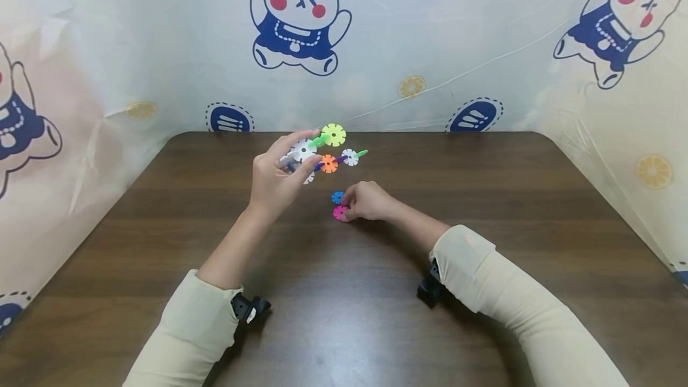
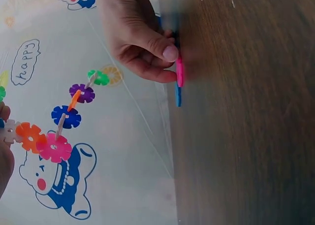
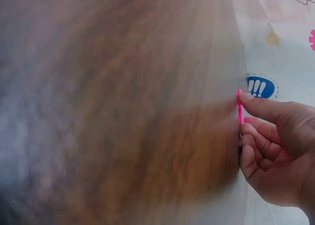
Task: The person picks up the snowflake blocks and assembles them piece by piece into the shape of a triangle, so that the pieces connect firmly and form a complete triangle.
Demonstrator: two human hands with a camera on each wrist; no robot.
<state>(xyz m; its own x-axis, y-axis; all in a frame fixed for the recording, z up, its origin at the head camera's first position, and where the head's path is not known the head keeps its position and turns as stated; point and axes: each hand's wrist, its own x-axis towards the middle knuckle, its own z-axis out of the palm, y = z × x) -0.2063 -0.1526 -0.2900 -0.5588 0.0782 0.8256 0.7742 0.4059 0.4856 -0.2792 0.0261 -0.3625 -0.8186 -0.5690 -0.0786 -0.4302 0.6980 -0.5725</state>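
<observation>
Raised above the table, my left hand [image 1: 276, 169] grips a joined structure of colourful notched plastic discs. From it stick out a yellow-green disc [image 1: 334, 135], an orange disc [image 1: 329, 164] and a white disc [image 1: 350, 157]. In the left wrist view a branch hangs out with a pink disc [image 2: 55, 147], a dark blue disc [image 2: 66, 117] and a purple disc [image 2: 82, 93]. Low at the tabletop, my right hand [image 1: 371, 200] pinches a loose pink notched disc [image 1: 340, 212] between thumb and fingers. Close by its fingertips lies a blue notched disc [image 1: 337, 197].
Both hands work over a dark brown wooden table [image 1: 344, 291]. A pale patterned sheet [image 1: 387, 28] with cartoon animals stands behind it and along the sides. Each forearm carries a black wrist camera [image 1: 250, 308] below its cream sleeve [image 1: 201, 309].
</observation>
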